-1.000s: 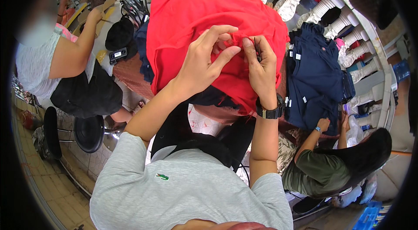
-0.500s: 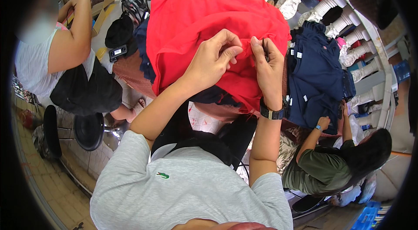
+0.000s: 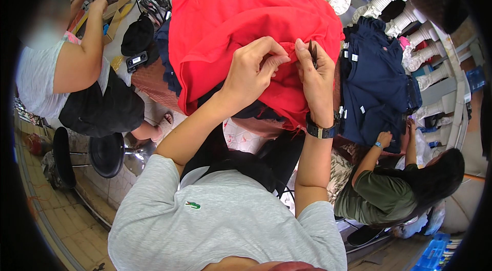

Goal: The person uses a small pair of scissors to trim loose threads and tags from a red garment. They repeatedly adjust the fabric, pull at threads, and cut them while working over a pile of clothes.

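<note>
A large red garment [image 3: 230, 19] lies heaped on the table in front of me, its near folds hanging over the edge. The thumb and fingers of my left hand [image 3: 253, 68] are pinched together at a gathered bit of the red cloth. Beside it, my right hand [image 3: 315, 78] is closed with its thumb against the same spot of cloth. Small dark thread snips [image 3: 312, 54] sit in my right hand, blades pointing up between thumb and fingers. Whatever lies right between the left fingertips is too small to make out.
Folded navy garments [image 3: 376, 81] are stacked to the right, where a co-worker in a green shirt [image 3: 384, 196] handles them. At left sits another person in a grey shirt [image 3: 38, 73]. A black cap [image 3: 137, 35] and a small black device [image 3: 137, 61] lie left of the red cloth.
My left hand has moved slightly nearer to the right one at the cloth. The snips now show more clearly above my right hand. The person at left has raised a dark object.
</note>
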Available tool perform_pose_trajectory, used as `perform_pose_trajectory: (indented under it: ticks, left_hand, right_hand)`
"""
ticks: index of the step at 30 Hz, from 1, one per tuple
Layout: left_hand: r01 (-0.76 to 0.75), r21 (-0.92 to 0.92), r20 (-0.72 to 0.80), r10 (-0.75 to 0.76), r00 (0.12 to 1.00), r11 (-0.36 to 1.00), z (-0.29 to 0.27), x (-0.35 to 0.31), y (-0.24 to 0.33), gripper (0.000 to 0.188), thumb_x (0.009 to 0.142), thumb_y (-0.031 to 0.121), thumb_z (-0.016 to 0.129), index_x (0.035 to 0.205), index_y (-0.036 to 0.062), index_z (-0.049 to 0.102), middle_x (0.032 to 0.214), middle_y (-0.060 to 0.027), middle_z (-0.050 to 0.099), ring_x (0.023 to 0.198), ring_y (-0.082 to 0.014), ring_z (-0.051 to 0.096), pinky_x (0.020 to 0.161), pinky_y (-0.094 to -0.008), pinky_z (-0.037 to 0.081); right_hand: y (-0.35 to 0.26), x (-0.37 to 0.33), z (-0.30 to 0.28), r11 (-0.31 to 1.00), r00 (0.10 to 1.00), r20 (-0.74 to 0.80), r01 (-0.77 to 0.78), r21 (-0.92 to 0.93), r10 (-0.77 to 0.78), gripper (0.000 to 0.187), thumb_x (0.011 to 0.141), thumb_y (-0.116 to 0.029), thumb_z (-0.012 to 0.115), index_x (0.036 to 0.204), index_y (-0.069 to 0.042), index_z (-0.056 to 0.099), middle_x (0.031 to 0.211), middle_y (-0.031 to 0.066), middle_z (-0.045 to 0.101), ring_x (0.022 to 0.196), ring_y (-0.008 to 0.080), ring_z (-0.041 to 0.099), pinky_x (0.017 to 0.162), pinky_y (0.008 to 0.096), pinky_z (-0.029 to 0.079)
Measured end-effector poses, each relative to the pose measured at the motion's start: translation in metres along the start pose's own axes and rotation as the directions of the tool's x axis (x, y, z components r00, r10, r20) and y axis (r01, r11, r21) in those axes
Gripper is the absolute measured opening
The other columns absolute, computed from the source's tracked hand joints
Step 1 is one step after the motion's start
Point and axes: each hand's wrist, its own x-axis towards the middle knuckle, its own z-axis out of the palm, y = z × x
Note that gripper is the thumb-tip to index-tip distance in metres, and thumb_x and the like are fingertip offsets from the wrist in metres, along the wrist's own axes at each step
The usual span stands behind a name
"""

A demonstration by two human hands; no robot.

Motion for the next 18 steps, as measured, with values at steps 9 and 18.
perform_pose_trajectory:
  ticks: [9,18]
  left_hand:
    - [0.297,-0.563,0.179,-0.237,0.955,0.771,-0.014,0.004,-0.008,0.021,0.106,0.023,0.055,0.107,0.0021,0.057,0.096,-0.0024,0.061,0.086,-0.0137,0.068,0.083,-0.0305,0.06]
    - [0.283,-0.571,0.213,-0.193,0.958,0.771,-0.013,0.0,-0.004,0.013,0.104,0.015,0.061,0.103,0.0022,0.058,0.088,-0.0006,0.061,0.076,-0.0065,0.059,0.071,-0.0229,0.049]
  right_hand:
    - [-0.02,-0.057,0.021,0.994,0.977,-0.183,0.101,-0.041,-0.107,0.042,0.111,-0.037,0.038,0.101,-0.001,0.058,0.065,-0.0053,0.04,0.057,0.0039,0.034,0.052,0.0227,0.026]
    - [-0.006,-0.053,0.035,0.971,0.976,0.019,-0.216,0.107,0.215,0.043,0.11,-0.035,0.035,0.087,-0.004,0.054,0.067,-0.0043,0.037,0.057,0.0049,0.031,0.049,0.0245,0.026]
